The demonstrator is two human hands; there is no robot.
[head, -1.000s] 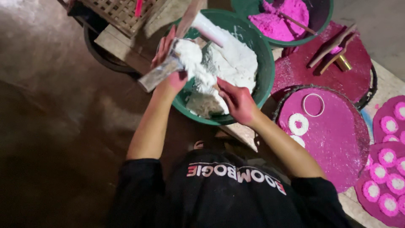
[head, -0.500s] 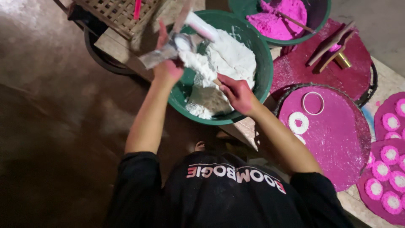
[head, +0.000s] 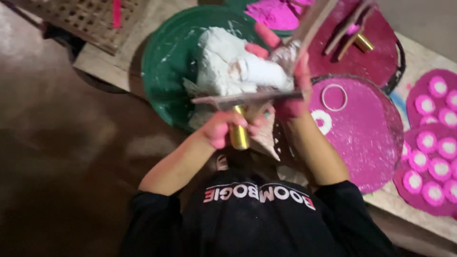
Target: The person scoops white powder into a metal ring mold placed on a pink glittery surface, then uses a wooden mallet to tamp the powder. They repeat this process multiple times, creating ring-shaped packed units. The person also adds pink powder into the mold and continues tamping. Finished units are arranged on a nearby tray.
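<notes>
A green basin (head: 166, 71) holds a big mass of white dough (head: 221, 57). My left hand (head: 220, 129) is closed round the brass handle (head: 238, 134) of a flat scraper, whose blade (head: 247, 98) lies level over the near rim of the basin. My right hand (head: 291, 97), stained pink, grips a lump of white dough (head: 259, 71) just above the blade, with its fingers reaching up over the lump. A blurred flat strip (head: 315, 19) rises behind the right hand.
To the right lies a round pink-dusted tray (head: 366, 138) with a thin ring (head: 334, 97). Behind it, a dark red tray (head: 381, 62) carries brass tools (head: 358, 40). A bowl of pink powder (head: 276, 12) stands at the back. Pink-and-white rounds (head: 433, 143) fill the far right.
My left hand brought the scraper from the basin's far rim down to the near rim. My right hand lifted a lump out of the dough. The view shifted right.
</notes>
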